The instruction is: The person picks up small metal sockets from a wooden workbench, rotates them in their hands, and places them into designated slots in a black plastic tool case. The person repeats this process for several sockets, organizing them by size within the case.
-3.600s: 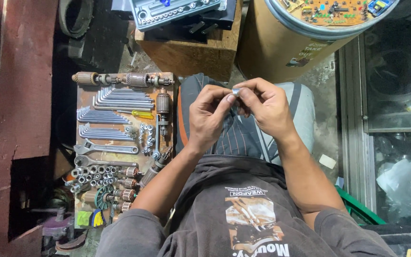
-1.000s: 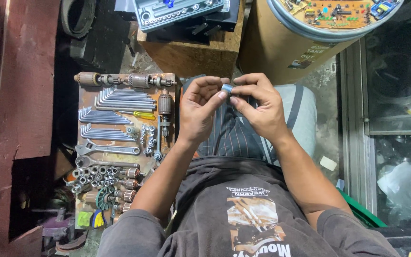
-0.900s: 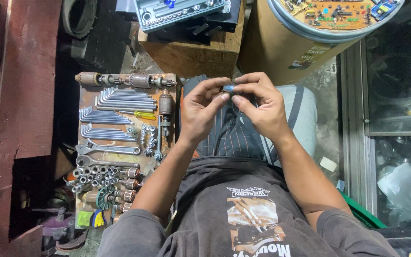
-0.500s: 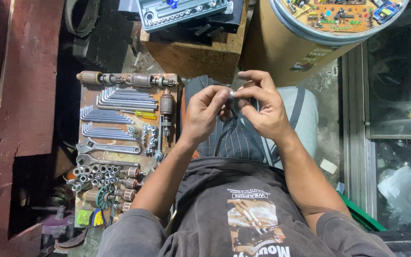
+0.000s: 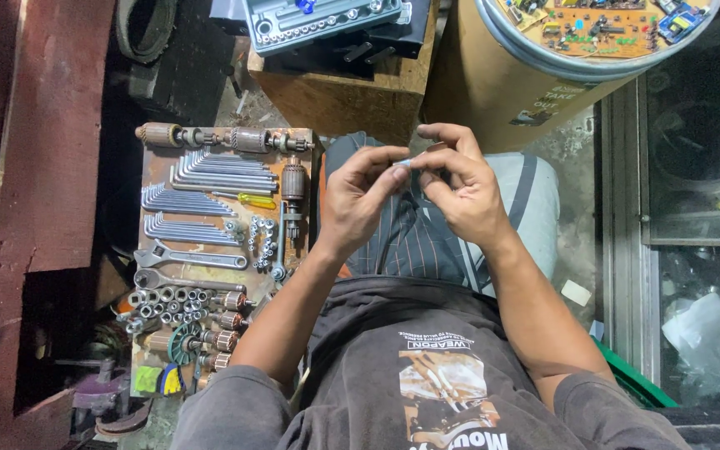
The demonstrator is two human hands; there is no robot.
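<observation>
Both hands pinch one small part above the lap.

The left hand (image 5: 360, 200) and right hand (image 5: 460, 187) meet fingertip to fingertip on a tiny metal piece (image 5: 404, 162), just clear of the wooden box (image 5: 335, 100); the tool board (image 5: 210, 250) lies beside the left forearm.

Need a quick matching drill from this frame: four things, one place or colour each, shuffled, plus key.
Things:
1. small metal part
2. hex keys
3. circuit board
4. screwdriver

Descriptions:
A. on top of the round drum
B. yellow handle
C. pinched between left hand and right hand
D. fanned in rows on the wooden board

Pairs: 1-C, 2-D, 3-A, 4-B
</observation>
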